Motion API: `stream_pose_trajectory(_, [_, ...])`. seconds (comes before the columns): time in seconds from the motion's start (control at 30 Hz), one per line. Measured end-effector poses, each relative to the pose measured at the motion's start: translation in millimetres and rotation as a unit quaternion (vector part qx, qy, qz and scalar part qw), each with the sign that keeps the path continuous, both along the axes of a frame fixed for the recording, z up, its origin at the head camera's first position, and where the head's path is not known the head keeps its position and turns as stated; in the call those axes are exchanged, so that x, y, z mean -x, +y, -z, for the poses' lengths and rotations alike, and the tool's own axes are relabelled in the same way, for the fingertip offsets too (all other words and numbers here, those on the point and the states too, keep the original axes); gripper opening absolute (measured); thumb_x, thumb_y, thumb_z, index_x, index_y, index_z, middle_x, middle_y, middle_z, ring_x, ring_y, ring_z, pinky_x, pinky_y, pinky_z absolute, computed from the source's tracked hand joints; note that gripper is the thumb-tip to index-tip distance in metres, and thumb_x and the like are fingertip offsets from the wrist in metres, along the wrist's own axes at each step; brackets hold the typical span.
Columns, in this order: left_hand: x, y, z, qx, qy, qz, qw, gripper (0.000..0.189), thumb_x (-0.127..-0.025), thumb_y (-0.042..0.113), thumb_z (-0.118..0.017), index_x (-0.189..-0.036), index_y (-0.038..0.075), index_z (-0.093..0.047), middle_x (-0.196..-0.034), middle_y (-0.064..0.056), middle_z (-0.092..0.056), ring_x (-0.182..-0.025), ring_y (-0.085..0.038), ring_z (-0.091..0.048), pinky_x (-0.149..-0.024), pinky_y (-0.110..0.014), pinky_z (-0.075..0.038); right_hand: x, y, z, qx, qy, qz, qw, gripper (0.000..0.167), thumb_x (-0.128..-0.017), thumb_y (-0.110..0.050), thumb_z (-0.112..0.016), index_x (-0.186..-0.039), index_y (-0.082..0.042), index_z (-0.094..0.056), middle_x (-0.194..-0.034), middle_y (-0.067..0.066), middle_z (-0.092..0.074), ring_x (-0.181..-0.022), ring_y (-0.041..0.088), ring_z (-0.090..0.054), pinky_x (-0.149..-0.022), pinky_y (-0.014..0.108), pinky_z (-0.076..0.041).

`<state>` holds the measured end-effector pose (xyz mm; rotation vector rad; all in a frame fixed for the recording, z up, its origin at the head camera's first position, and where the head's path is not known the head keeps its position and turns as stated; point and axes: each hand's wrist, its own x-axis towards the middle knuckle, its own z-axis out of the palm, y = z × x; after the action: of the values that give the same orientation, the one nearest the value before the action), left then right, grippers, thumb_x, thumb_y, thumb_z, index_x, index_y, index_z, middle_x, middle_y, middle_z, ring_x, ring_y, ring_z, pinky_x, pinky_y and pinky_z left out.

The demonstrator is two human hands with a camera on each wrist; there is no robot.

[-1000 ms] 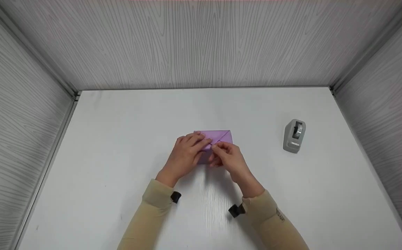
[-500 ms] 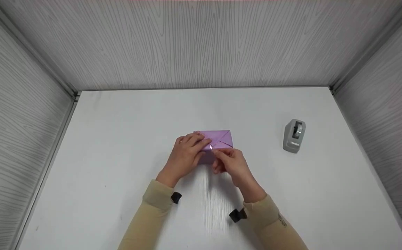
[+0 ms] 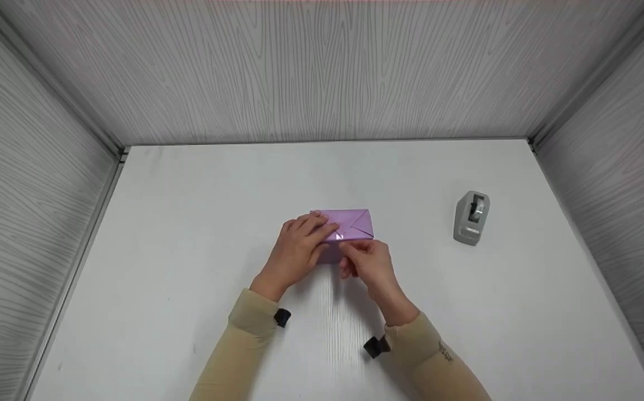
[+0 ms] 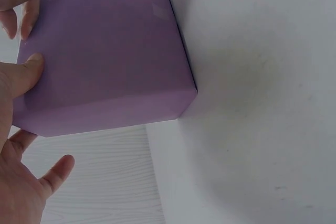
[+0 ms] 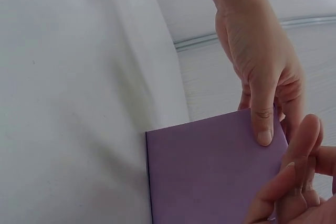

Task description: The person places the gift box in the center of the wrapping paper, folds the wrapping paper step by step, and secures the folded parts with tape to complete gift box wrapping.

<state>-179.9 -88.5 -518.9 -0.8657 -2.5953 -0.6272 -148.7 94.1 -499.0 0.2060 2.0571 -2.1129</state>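
Observation:
A box wrapped in purple paper [image 3: 355,218] lies on the white table, with diagonal folds across its top. My left hand [image 3: 299,245] grips its left part, fingers spread over the top and the thumb [image 4: 31,74] against the near side. At the top's near edge, a small shiny patch of clear tape [image 3: 339,236] shows. My right hand [image 3: 370,264] is at that edge, thumb and index finger together. In the right wrist view, a see-through strip of tape [image 5: 300,172] seems pinched between these fingers. My left hand hides the box's left end.
A grey tape dispenser [image 3: 469,225] stands on the table to the right of the box. Wood-grain panels [image 3: 322,72] rise at the back and on both sides of the white table [image 3: 216,184].
My right hand has moved slightly down toward me, from the top's folds to the near edge, uncovering more of the box's top. My left hand and the box have stayed in place.

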Motion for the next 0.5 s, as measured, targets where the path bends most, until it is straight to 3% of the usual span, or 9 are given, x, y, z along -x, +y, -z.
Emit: stream_pose_trajectory(0.5, [1.6,0.0,-0.3,-0.004,-0.008,0.0,1.0,0.034,-0.097,0.025,-0.062,-0.131,0.021,-0.064,-0.13,-0.003,-0.056,-0.131,-0.025,-0.043,-0.101,-0.047,-0.037,3.0,1.0,1.5,-0.068,0.044,-0.002,0.9967,0.018,-0.092,-0.01,-0.069,-0.085,0.006,-0.07,-0.06,0.009,-0.061,-0.049,0.015,-0.058,-0.05,0.029,-0.052])
